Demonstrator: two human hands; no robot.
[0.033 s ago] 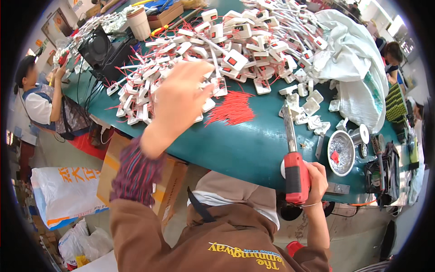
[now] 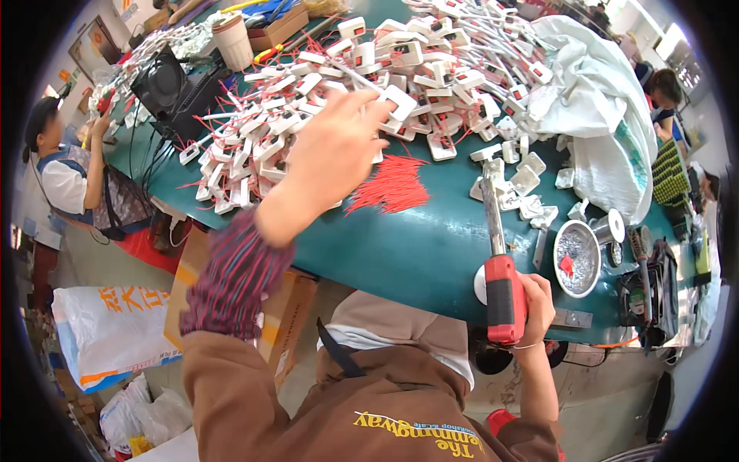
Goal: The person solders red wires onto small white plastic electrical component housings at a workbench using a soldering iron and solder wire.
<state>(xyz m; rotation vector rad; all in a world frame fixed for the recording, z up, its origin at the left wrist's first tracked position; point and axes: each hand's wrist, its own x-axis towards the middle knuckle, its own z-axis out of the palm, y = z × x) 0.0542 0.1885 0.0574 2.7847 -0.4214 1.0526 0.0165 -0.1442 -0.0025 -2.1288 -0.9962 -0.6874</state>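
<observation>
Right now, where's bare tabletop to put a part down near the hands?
Bare green table runs along the near edge, between the red wire bundle and the right hand gripping the red-handled tool. Crowded: the white switch pile under the left hand, and loose white parts beside the metal bowl.

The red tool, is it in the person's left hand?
No, the red-handled tool is gripped by the right hand, while the left hand reaches into the white parts.

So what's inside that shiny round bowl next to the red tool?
The metal bowl holds silvery bits, too small to identify, and one small red piece. Whatever lies beneath them is covered.
</observation>
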